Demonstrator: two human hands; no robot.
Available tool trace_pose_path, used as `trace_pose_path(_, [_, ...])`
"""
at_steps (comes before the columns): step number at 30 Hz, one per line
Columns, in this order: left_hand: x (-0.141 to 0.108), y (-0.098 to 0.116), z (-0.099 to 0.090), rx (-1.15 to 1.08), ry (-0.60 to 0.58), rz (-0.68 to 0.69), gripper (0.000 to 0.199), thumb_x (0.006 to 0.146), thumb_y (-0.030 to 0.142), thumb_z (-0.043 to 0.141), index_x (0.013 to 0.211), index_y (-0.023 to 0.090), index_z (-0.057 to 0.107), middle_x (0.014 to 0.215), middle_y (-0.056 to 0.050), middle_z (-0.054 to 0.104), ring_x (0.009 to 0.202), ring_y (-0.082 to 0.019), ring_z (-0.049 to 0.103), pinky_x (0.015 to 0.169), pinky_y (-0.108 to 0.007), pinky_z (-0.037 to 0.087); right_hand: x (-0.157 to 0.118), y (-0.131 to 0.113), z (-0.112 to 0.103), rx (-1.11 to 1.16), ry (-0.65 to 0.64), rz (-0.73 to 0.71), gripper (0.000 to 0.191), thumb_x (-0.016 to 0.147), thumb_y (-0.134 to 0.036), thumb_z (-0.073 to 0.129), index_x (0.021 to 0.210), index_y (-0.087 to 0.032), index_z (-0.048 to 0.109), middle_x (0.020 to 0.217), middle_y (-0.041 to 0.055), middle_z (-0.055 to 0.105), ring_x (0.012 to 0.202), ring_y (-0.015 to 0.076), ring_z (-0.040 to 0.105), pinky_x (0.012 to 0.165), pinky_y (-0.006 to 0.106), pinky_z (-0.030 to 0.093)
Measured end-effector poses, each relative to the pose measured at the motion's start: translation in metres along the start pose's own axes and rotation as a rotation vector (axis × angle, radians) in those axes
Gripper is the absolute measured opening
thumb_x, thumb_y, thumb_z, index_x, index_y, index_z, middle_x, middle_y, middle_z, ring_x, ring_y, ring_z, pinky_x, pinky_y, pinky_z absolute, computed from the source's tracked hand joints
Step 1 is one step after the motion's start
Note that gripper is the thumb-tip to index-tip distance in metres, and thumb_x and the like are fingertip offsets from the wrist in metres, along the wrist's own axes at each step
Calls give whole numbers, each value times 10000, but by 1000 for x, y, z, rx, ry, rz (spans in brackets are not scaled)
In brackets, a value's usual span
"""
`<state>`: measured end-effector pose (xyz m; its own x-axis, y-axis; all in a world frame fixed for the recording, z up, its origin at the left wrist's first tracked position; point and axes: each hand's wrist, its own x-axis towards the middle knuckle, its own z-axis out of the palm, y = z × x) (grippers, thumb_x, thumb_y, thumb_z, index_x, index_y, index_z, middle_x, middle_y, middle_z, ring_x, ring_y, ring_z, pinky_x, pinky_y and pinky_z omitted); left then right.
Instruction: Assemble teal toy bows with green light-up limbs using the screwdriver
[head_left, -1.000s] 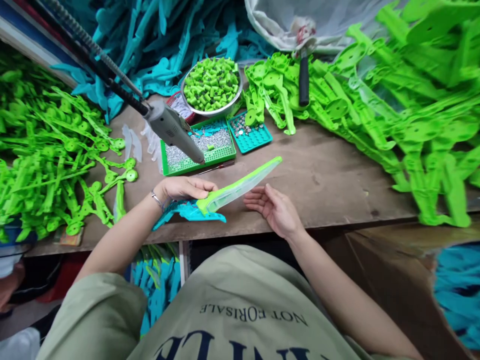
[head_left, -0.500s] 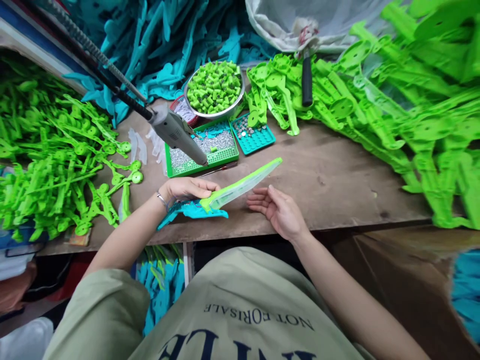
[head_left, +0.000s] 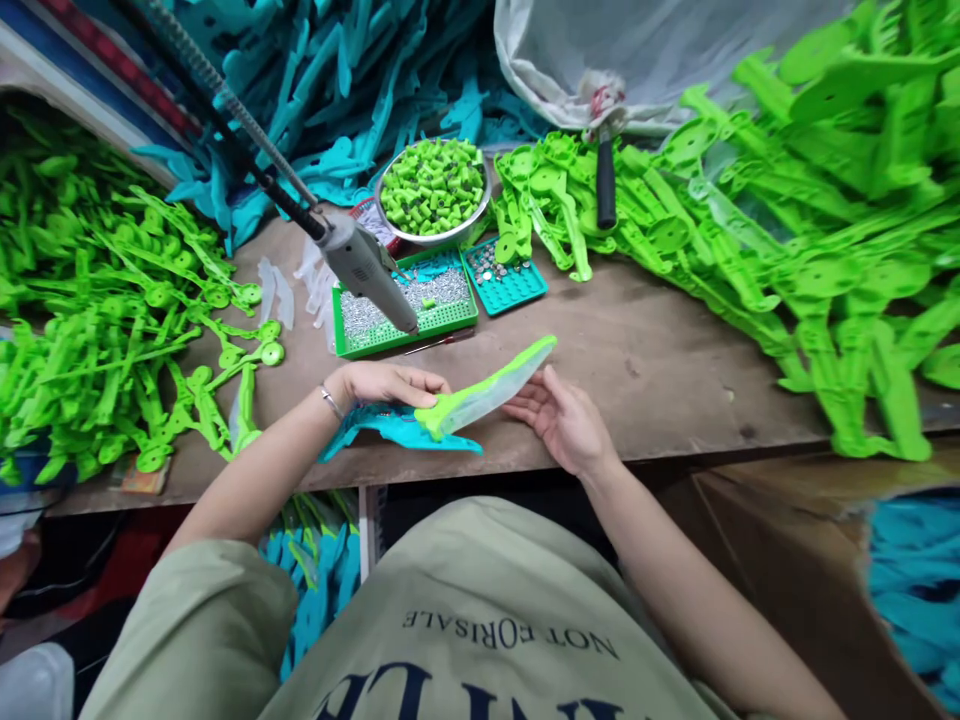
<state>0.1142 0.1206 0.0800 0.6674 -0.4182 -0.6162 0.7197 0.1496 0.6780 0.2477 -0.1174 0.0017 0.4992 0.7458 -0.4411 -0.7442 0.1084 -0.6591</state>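
My left hand (head_left: pixel 394 384) grips the near end of a long green plastic part with a translucent insert (head_left: pixel 487 392), thumb on top. Its far end points up and right. Just under that hand, a blue plastic part (head_left: pixel 397 428) lies at the table's front edge; whether the fingers also hold it I cannot tell. My right hand (head_left: pixel 559 420) is open, palm turned up and inward, its fingertips close beside the green part's far half. An electric screwdriver (head_left: pixel 367 272) hangs tip down beyond my left hand, above a green tray of screws (head_left: pixel 405 345).
A blue tray with small metal discs (head_left: pixel 517 290) sits beside the screws. Behind is a metal bowl of green plugs (head_left: pixel 431 190). Green parts are heaped at left (head_left: pixel 97 330) and right (head_left: pixel 817 220), blue parts (head_left: pixel 322 80) at the back. A black-handled tool (head_left: pixel 605 180) lies on the right heap.
The green part has tilted, its translucent side turning more toward me, and its far end sits slightly lower. The blue part shows a little further right. My right hand's fingertips are nearer the green part.
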Motion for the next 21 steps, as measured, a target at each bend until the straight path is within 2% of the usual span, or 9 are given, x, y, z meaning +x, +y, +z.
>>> trace_pose_path(3, [9, -5, 0, 142, -23, 18, 372, 847, 497, 776, 1016, 180, 680, 907, -9, 683, 800, -133, 597, 748, -224, 468, 13, -12, -7, -30, 80, -78, 458, 800, -625, 761, 947, -199, 681, 855, 85, 789, 783, 224, 766, 764, 367, 637])
trace_pose_path(8, [19, -18, -8, 369, 135, 81, 435, 838, 562, 744, 1012, 170, 676, 913, 1, 669, 836, -139, 572, 777, -229, 447, 33, -34, -18, -213, 269, -173, 380, 772, -504, 826, 955, -232, 634, 876, 41, 765, 778, 188, 753, 737, 324, 630])
trace_pose_path(11, [20, -22, -5, 526, 204, 115, 391, 888, 518, 678, 1051, 162, 691, 979, -25, 696, 883, -157, 595, 817, -248, 452, 37, -47, -13, -398, 307, -301, 405, 736, -443, 846, 1035, -249, 652, 967, 20, 743, 776, 163, 731, 702, 308, 620])
trace_pose_path(14, [20, -23, 7, 758, 340, 167, 301, 911, 412, 667, 1065, 158, 714, 1024, -48, 696, 902, -166, 606, 822, -259, 445, 38, -60, 8, -658, 212, -517, 397, 767, -449, 808, 1078, -239, 677, 1077, 44, 732, 843, 174, 713, 776, 364, 619])
trace_pose_path(17, [19, -24, 24, 893, 547, 169, 289, 891, 345, 716, 1102, 149, 695, 1037, -61, 695, 868, -170, 620, 769, -261, 443, 42, -67, 44, -851, 27, -665, 392, 826, -481, 754, 1121, -238, 667, 1134, 74, 723, 942, 209, 708, 866, 427, 607])
trace_pose_path(19, [16, -28, 36, 931, 655, 173, 255, 915, 322, 701, 1093, 142, 672, 1004, -61, 706, 833, -174, 629, 726, -267, 439, 49, -63, 71, -910, -104, -727, 479, 819, -501, 761, 1211, -262, 626, 1192, 79, 701, 1019, 230, 698, 898, 442, 601])
trace_pose_path(21, [12, -35, 47, 1008, 770, 206, 206, 951, 301, 662, 1081, 141, 658, 1000, -66, 709, 843, -189, 639, 729, -288, 445, 60, -54, 95, -961, -211, -782, 672, 760, -505, 819, 1340, -303, 546, 1264, 77, 665, 1086, 250, 679, 922, 454, 593])
